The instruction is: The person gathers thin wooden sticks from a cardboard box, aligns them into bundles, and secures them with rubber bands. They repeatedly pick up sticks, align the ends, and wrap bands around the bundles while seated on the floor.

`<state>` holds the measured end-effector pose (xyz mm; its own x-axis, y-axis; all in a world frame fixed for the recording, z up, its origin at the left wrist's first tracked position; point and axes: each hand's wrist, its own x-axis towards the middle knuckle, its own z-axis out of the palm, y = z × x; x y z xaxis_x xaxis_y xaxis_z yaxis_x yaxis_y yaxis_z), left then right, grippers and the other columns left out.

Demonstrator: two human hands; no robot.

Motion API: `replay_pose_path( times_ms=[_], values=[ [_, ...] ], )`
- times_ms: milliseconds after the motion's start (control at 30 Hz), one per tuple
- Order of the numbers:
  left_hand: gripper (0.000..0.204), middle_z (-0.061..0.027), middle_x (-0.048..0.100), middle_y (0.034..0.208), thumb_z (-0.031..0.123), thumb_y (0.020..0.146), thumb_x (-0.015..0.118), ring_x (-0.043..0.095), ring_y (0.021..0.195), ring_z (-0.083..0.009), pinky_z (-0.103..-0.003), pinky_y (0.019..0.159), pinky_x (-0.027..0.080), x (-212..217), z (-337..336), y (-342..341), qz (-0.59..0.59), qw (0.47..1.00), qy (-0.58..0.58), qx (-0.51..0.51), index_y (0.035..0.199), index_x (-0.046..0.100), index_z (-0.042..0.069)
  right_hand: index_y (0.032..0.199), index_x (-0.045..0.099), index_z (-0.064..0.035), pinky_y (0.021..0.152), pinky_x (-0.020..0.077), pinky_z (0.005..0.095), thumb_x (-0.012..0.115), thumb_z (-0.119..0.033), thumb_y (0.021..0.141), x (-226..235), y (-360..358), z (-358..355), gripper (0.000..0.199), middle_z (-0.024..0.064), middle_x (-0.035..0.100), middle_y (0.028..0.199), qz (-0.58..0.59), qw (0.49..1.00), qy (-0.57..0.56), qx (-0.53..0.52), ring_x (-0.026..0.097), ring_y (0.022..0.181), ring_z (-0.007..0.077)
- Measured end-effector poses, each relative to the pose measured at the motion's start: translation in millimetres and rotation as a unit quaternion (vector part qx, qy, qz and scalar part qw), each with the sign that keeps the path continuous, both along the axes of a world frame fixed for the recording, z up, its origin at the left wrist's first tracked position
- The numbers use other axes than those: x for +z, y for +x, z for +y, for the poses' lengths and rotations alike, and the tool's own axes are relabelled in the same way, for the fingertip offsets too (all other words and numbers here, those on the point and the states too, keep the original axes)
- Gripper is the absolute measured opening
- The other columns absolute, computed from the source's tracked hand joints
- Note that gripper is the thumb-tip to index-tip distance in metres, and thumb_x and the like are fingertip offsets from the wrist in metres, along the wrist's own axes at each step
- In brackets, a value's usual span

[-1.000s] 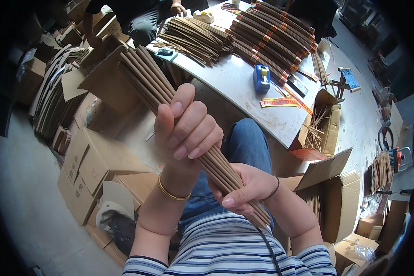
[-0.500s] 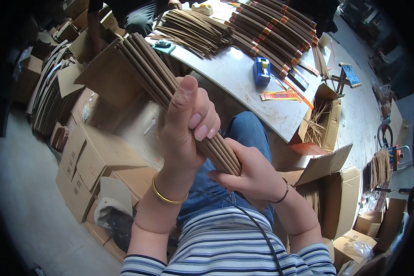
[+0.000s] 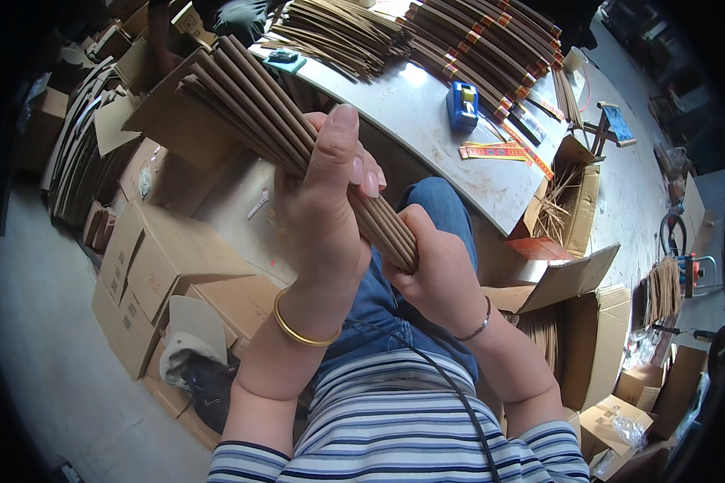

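A bundle of long brown incense sticks (image 3: 246, 101) slants across in front of me, its far end pointing up and left. My left hand (image 3: 326, 189) is wrapped round the middle of the bundle, thumb along the top. At the lower end, my right hand (image 3: 435, 274) closes over the sticks, its thumb beside their tips. Some sticks at the far end sit unevenly and spread apart. Parts of the bundle are hidden behind my fingers.
On the white table (image 3: 415, 141) ahead lie loose sticks (image 3: 342, 36), banded bundles (image 3: 479, 52), a blue tape dispenser (image 3: 462, 106) and red-yellow paper strips (image 3: 499, 151). Cardboard cartons (image 3: 185, 245) stand left; an open box (image 3: 608, 346) stands right. Another person's arm (image 3: 159, 36) shows at upper left.
The sticks' far end has fanned out wider. My right hand has moved slightly up and closed more at the lower end; sticks no longer show below it. My left hand has turned a little.
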<state>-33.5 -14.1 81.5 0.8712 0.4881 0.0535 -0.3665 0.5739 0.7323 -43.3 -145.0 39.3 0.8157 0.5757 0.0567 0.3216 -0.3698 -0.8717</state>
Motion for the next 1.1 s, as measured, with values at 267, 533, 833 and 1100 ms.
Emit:
replay_pose_path(
  times_ms=[267, 533, 833, 1100],
  values=[
    [0.023, 0.0053, 0.040, 0.054, 0.022, 0.096, 0.054, 0.041, 0.041, -0.0036, -0.020, 0.043, 0.039, -4, 14, -3, -0.089, 0.984, -0.042, -0.146, 0.078, 0.044, 0.013, 0.092, 0.047, -0.0030, 0.050, 0.0442, 0.0270, 0.064, -0.010, 0.080, 18, -1, -4, 0.023, 0.0060, 0.054, 0.062, 0.092, 0.993, 0.039, 0.062, 0.055, 0.052, 0.0135],
    [0.015, 0.0026, 0.042, 0.058, 0.021, 0.099, 0.049, 0.046, 0.046, -0.0066, -0.021, 0.047, 0.042, -24, 17, 8, -0.300, 0.785, -0.325, -0.434, 0.088, 0.045, 0.011, 0.088, 0.046, -0.0014, 0.040, 0.0389, 0.0186, 0.069, -0.013, 0.085, 10, 2, -13, 0.026, 0.0007, 0.050, 0.058, 0.629, 0.651, 0.311, 0.289, 0.049, 0.042, 0.0071],
    [0.018, 0.0017, 0.045, 0.061, 0.018, 0.089, 0.064, 0.048, 0.052, -0.0076, -0.023, 0.056, 0.045, -2, -4, -1, -0.033, 0.999, 0.016, -0.006, 0.091, 0.050, 0.008, 0.092, 0.046, -0.0030, 0.048, 0.0461, 0.0328, 0.069, -0.017, 0.083, 3, 5, -3, 0.028, 0.0130, 0.057, 0.062, 0.122, 0.989, 0.059, 0.062, 0.060, 0.054, 0.0269],
    [0.024, 0.0053, 0.041, 0.056, 0.029, 0.096, 0.054, 0.042, 0.044, -0.0046, -0.020, 0.045, 0.039, -6, 7, -2, -0.096, 0.981, -0.042, -0.166, 0.080, 0.048, 0.012, 0.098, 0.050, -0.0016, 0.043, 0.0423, 0.0225, 0.074, -0.013, 0.081, 14, 8, -10, 0.032, 0.0027, 0.053, 0.068, 0.159, 0.972, 0.120, 0.123, 0.054, 0.050, 0.0097]
  ],
)
